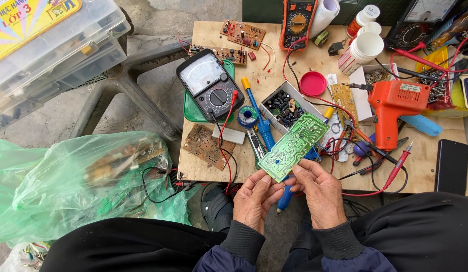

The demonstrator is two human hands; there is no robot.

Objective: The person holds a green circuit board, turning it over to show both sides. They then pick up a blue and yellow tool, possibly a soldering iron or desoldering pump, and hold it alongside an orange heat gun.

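Above cluttered workbench (204, 38), both hands (289, 194) pinch green circuit board (293, 146) between them.

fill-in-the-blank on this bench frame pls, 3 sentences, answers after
1. Both the left hand and the right hand hold a ____ circuit board.
2. The orange soldering gun lies to the ____ of that board in the picture.
3. The analog multimeter rests on a ____ lidded container.

Missing words: green; right; green
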